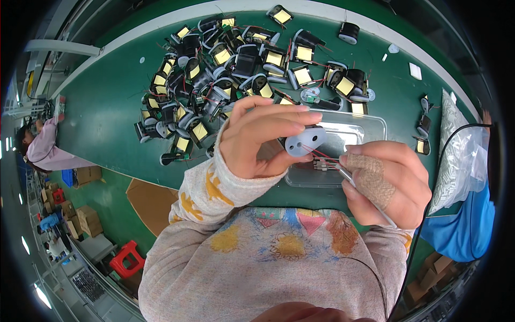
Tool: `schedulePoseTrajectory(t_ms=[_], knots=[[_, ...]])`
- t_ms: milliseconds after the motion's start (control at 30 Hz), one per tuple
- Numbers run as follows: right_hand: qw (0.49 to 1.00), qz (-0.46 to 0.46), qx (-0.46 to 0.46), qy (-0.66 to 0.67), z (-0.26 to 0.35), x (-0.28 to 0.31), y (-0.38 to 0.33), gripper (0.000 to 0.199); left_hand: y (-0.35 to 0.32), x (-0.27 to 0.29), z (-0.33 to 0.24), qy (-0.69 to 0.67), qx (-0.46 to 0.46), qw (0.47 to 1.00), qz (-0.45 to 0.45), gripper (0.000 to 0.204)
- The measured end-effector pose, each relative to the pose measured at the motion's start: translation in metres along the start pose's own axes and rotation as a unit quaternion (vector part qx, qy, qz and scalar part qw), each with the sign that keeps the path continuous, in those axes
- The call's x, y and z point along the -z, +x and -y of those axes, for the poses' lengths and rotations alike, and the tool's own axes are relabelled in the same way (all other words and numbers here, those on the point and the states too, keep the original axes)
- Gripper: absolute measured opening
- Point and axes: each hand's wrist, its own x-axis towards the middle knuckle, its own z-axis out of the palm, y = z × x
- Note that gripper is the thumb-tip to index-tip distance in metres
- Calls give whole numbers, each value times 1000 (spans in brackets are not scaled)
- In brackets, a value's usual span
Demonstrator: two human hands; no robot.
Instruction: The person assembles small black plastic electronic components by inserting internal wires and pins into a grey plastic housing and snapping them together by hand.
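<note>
My left hand (260,137) grips a small grey plastic part with two holes (306,140), held up over the green table (107,102); thin red wires trail from the part. My right hand (386,182), its forefinger wrapped in tan bandage tape, holds a thin metal tool (348,176) whose tip meets the red wires just below the grey part. Under both hands lies a clear plastic tray (370,124) with a few small metal pieces in it.
A big heap of black coil parts with yellow tape and red wires (225,70) covers the table behind the tray. Loose parts lie at the right (424,124), next to a clear bag (456,155). Another person in pink (45,147) sits far left. Cardboard boxes and a red stool (127,258) stand below.
</note>
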Motion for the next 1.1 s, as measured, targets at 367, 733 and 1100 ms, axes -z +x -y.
schedulePoseTrajectory(t_ms=[367, 733, 1100], knots=[[997, -10, 26, -78, 0, -9, -3, 31, 3, 3, -4, 171, -26, 984, 44, 38], [997, -24, 32, -65, -5, -10, -6, 31, 3, 4, -2, 177, -29, 983, 41, 41], [993, -11, 46, -106, -4, -10, -2, 31, 3, 4, -1, 169, -20, 984, 45, 47]])
